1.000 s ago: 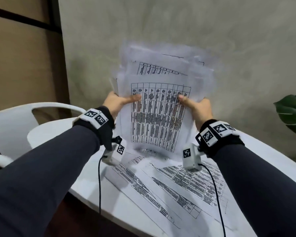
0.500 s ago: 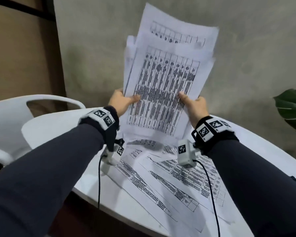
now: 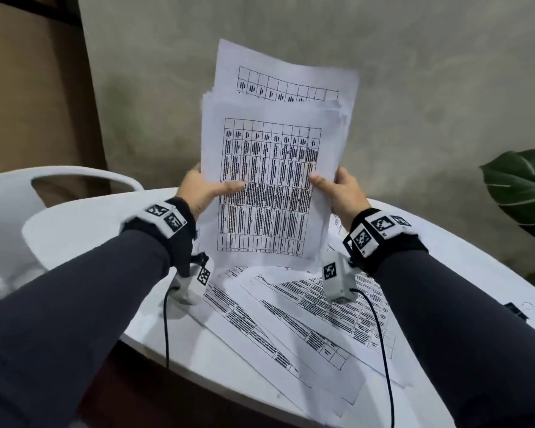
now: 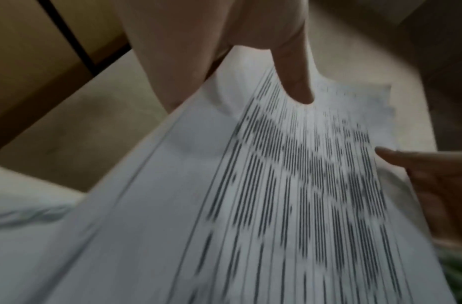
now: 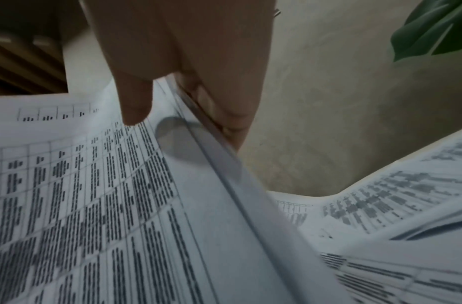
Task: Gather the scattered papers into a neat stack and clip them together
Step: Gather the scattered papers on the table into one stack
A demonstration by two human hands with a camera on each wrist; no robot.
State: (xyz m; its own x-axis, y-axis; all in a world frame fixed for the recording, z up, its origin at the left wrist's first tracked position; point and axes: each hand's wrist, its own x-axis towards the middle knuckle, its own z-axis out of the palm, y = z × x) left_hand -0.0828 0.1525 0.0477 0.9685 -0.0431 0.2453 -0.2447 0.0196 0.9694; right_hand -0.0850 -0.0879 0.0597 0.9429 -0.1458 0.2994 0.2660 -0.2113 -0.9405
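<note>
Both hands, left (image 3: 198, 189) and right (image 3: 342, 193), pinch the upright sheaf (image 3: 269, 186) by its side edges, long axis vertical above the counter (image 3: 84, 223).

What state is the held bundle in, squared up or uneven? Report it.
Uneven. The held bundle, gripped by the left hand and right hand, has one back sheet sticking up above the front pages.

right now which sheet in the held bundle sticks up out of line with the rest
The rearmost sheet: its top edge rises well above the other sheets of the bundle gripped by left hand and right hand.
</note>
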